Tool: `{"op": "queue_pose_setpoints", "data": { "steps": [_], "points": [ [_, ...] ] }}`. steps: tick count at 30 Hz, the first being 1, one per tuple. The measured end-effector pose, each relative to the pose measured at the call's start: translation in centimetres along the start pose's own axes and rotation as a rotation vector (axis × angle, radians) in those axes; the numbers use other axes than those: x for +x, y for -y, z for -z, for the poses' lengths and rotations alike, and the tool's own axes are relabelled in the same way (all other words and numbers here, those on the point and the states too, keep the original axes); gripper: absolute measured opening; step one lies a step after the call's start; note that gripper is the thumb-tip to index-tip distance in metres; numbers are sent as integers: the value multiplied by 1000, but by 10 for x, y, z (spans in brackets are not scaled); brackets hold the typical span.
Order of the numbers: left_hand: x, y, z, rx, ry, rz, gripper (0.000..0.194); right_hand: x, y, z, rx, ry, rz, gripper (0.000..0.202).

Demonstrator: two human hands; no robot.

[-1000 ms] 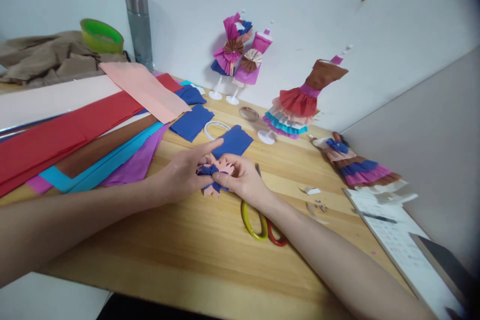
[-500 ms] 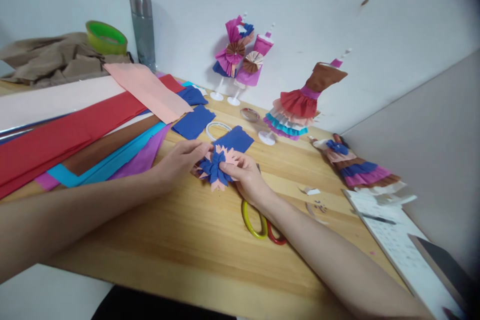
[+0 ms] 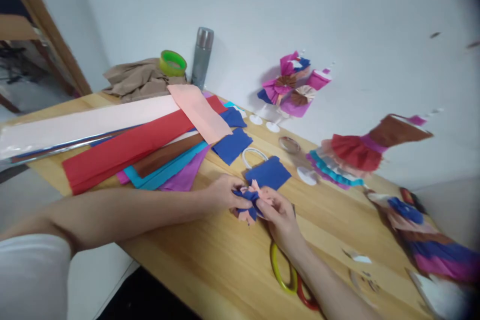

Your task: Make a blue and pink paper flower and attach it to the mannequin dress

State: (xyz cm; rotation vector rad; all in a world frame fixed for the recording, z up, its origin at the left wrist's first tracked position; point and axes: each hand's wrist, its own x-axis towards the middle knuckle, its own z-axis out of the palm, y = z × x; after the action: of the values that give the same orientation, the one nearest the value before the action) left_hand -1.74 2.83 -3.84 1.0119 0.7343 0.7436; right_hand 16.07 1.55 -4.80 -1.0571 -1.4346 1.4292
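**Pinched from 2 sides: a pink-and-blue paper flower between the fingertips**

Left hand (image 3: pixel 225 192) and right hand (image 3: pixel 283 217) both grip the layered paper flower (image 3: pixel 245 216), fingers closed on its opposite sides, near the middle of the frame and just below a folded blue crepe paper piece (image 3: pixel 268 172). The right thumb presses near its centre; the fingers hide much of the rest.

It should be very light, soft and easily creased, with little slip against skin. The cut petal tips look the likeliest to tear or bend, so the gathered centre seems the safest hold, with light pressure.

Compared with the frame 0.5 s ago, when the blue petals spread open toward the camera, the flower now looks more bunched and partly covered. The view has swung too: the flower and dressed mannequins (image 3: pixel 397 132) sit farther right and lower, while a wooden door frame (image 3: pixel 56 30) at upper left and a white sleeve (image 3: pixel 33 275) at lower left have come into view.
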Motion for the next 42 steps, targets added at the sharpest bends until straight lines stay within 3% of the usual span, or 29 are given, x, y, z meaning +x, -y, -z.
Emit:
{"op": "queue_pose_setpoints", "data": {
  "steps": [5,14,22,25,29,37,42],
  "points": [
    [-2,0,-2,4,24,45,10,-7,4,-2,-175,-27,-19,29],
    [-10,-9,-7,238,-155,-7,17,-5,-3,4,-222,-4,-35,23],
    [-6,2,-2,-33,-4,108,37,-7,1,-5,-263,59,10,26],
    [-4,4,-1,-36,-22,85,45,-7,-1,-6,-247,42,71,24],
    [-5,1,-3,40,-14,48,39,-8,0,-5,-245,-20,79,24],
    [-10,-16,-7,108,-32,48,30,-1,9,-1,22,-141,-93,33],
    [-9,-22,-12,194,-42,78,26,5,0,5,150,-166,-62,37]
  ]
}}
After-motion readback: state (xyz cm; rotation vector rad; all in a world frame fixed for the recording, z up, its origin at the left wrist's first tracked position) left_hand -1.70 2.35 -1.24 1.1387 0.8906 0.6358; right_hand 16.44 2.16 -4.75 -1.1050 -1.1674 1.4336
